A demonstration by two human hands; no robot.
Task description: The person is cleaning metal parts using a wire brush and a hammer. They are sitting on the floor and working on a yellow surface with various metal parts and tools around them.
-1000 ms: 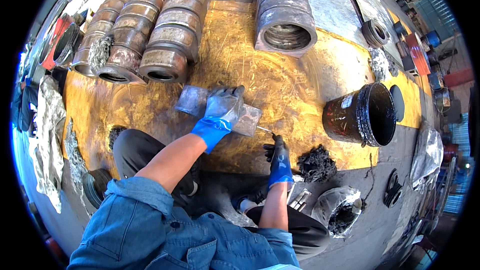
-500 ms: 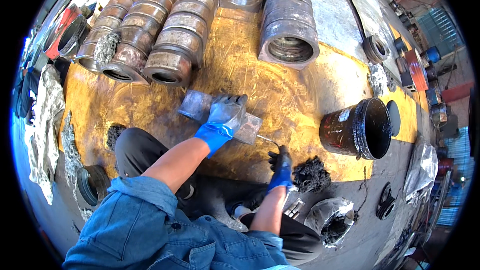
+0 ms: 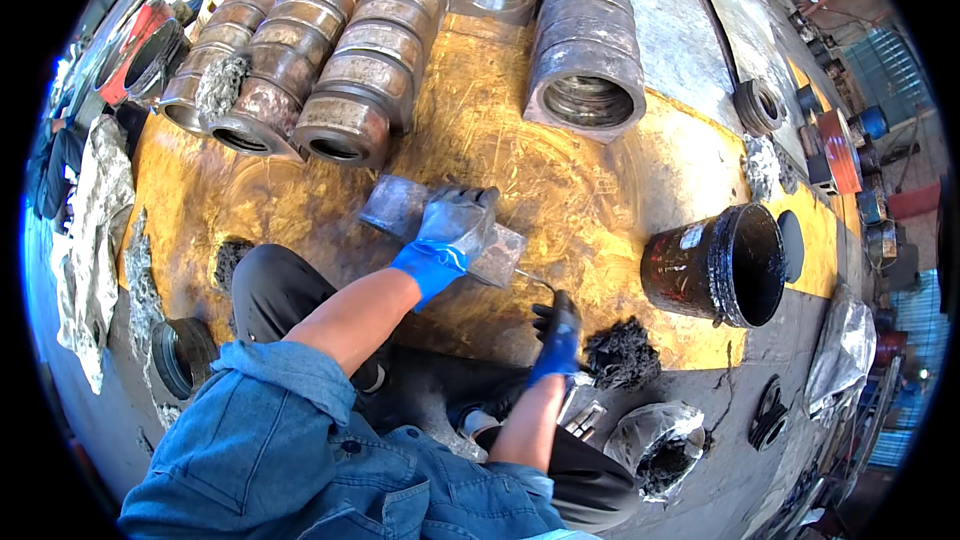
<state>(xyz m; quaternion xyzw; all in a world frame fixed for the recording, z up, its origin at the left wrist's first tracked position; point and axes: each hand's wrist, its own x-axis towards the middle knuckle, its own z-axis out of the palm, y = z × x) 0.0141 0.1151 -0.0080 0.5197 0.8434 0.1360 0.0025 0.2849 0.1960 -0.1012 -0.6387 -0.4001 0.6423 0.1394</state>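
Holding a grey metal block [image 3: 500,258] from above, the gloved left hand [image 3: 455,225] has its fingers wrapped over the middle, so one end shows to the left of these fingers and the other to their right. The gloved right hand [image 3: 560,325] seems to pinch a thin metal rod [image 3: 535,281] by its near end, the other fingers loosely parted. The rod's far tip reaches the block's right-hand end, between the two sets of fingers; whether it touches there is too small to tell.

For good control, a broad, firm left grip that presses the block flat against the yellow floor sheet [image 3: 590,190] should stop it from rolling or sliding. The left fingers are best left clear of the end that the rod faces. A light pinch in line with the rod would probably guide the tip better than a tight fist.

A dark fibrous wad [image 3: 622,353] lies just right of the right fingers, and a black bucket [image 3: 680,260] stands tilted beyond it, farther right; the forearm needs room beside both.
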